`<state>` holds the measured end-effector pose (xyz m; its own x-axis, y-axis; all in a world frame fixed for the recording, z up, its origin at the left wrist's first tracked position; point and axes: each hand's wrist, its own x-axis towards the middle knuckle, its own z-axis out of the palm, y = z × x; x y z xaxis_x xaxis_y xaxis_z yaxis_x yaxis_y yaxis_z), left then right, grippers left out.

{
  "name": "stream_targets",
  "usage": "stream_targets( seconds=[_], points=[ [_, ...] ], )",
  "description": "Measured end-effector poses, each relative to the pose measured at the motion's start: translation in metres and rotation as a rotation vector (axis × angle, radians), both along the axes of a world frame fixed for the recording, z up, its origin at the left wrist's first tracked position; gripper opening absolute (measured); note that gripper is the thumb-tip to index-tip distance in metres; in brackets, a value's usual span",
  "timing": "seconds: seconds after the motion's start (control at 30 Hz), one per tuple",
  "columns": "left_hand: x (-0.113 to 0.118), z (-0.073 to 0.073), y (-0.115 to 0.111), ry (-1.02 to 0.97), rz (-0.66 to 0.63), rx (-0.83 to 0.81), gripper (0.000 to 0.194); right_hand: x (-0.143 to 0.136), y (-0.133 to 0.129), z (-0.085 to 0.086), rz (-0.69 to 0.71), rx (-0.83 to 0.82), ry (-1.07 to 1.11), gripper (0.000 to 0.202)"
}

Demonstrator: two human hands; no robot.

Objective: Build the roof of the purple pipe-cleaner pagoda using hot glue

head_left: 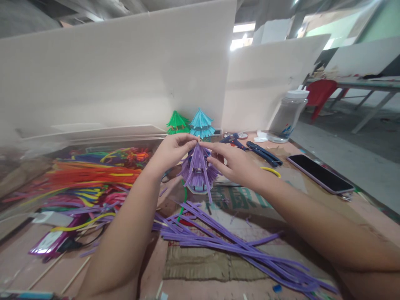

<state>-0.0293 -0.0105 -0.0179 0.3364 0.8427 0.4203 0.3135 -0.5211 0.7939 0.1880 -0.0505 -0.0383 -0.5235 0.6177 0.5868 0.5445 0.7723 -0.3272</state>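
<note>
A purple tiered tower of pipe cleaners [197,177] stands upright at the middle of the table, one long strip hanging down its front. At its peak, my left hand [175,152] pinches the top from the left with thumb and forefinger. My right hand [229,160] reaches in from the right, its forefinger at the same peak and its other fingers apart beside the upper tier. Loose purple pipe cleaners [218,237] lie in front on a piece of cardboard [196,264]. Behind stand a green tower [177,121] and a light blue tower [201,121].
Orange pipe cleaners [93,175] and other colours are heaped at left, near a magenta device [51,241]. To the right are a glue gun [234,141], pliers [265,153], a phone [320,173] and a water bottle [286,118]. A white board [125,71] rises behind.
</note>
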Motion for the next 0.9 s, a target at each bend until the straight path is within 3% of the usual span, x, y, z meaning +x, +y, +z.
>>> stream_targets(
  seconds=[0.2,0.33,0.47,0.6,0.9],
  points=[
    [0.0,0.0,0.001,-0.001,-0.007,0.013,0.035,0.001,0.001,0.001,-0.03,-0.021,0.077,0.042],
    [0.001,0.002,-0.001,0.006,0.011,0.043,0.039,0.003,0.001,0.006,-0.13,-0.071,0.129,0.024],
    [0.002,0.003,-0.006,0.077,0.035,0.021,0.045,0.005,0.004,0.011,-0.059,-0.4,-0.003,0.039],
    [0.002,0.006,-0.01,0.171,0.044,0.064,0.044,0.005,0.007,0.012,0.078,-0.708,0.06,0.036],
    [0.003,0.01,-0.019,0.346,0.039,0.187,0.035,0.003,0.005,0.003,0.099,-0.812,0.076,0.046]
  ],
)
